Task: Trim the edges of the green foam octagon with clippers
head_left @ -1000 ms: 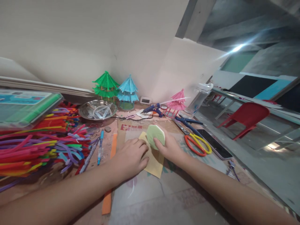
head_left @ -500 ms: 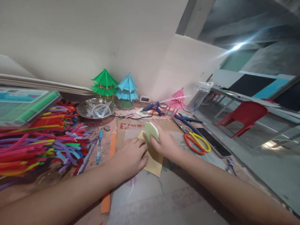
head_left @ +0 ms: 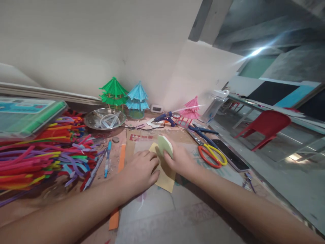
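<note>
Left hand (head_left: pixel 139 171) pressed flat, fingers spread, on the pale yellow paper sheet (head_left: pixel 166 178) at the centre of the cluttered worktable (head_left: pixel 177 217). The sheet's long axis runs near to far, leaning left at its far corner. Right hand (head_left: pixel 181 161) pinches the light green polygon-shaped paper cutout (head_left: pixel 165 145), tipped up on edge over the sheet's far end, face turned left. Red-and-yellow-handled scissors (head_left: pixel 212 154) lie just right; colourful pipe cleaners (head_left: pixel 43 152) heaped far left.

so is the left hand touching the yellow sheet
Touching: the head view shows the left hand lying flat on the yellow sheet, covering its left part.
</note>
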Tool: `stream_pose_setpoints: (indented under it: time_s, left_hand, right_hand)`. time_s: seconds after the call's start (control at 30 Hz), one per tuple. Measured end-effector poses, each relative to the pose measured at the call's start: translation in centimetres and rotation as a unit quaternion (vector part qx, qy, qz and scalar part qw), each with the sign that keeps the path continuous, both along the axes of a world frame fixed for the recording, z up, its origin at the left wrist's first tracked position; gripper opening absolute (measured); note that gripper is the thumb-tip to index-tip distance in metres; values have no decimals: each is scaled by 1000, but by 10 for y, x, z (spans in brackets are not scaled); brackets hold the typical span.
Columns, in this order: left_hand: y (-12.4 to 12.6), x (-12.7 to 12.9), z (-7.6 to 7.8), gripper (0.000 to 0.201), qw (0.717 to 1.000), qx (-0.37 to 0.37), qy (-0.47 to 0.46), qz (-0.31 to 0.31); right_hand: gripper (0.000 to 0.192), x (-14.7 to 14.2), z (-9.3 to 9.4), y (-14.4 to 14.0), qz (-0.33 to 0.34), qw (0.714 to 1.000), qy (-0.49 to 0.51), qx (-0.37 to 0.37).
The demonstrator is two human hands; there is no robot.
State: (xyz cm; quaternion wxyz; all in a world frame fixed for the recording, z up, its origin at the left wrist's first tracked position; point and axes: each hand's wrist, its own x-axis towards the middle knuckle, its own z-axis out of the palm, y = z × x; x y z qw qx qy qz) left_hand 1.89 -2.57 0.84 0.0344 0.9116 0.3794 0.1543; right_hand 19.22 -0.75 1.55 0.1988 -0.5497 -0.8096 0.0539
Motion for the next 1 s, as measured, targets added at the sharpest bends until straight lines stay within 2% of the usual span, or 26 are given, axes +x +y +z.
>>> stream_pose_setpoints:
  time_s: [0.13,0.2,0.3,0.37,0.47,0.53,0.6,0.67,0.73,0.77,0.83,1.0]
  left_hand:
    - [0,-1,-1,21,1000,-5,-14,-13]
    - [1,-2,-1,22,1000,-11,-23,-15]
    - [1,-2,-2,19,999,-11,-32,-7]
    - [0,-2,-3,17,999,-10,-37,0]
    - [1,-4,-6,17,998,-19,-59,14]
    - [4,-6,-7,18,995,-31,-90,16]
    - [9,-8,-8,16,989,-53,-138,18]
    - [15,-10,-8,13,979,-79,-187,33]
    - [21,-11,-8,13,968,-98,-225,55]
    - [23,-12,-7,13,964,-101,-238,62]
    - [25,-12,-6,14,959,-98,-257,69]
    - [22,-12,-2,22,945,-99,-306,68]
  right_hand:
    - [59,10,5,-35,29,999,-27,-28]
    - [60,11,4,-37,20,998,-54,-24]
    - [56,6,1,-16,-22,998,-58,-12]
    - [54,1,-2,4,-39,999,-18,-1]
    - [49,-1,-6,25,-32,987,155,14]
    - [45,0,-9,30,-23,940,340,-22]
    - [45,2,-10,29,-4,856,503,-118]
    - [48,4,-10,25,18,772,594,-224]
    - [50,4,-7,22,32,717,633,-290]
    - [51,3,-6,20,35,702,641,-309]
    - [51,3,-4,19,38,689,645,-328]
    - [49,4,-5,20,46,689,645,-327]
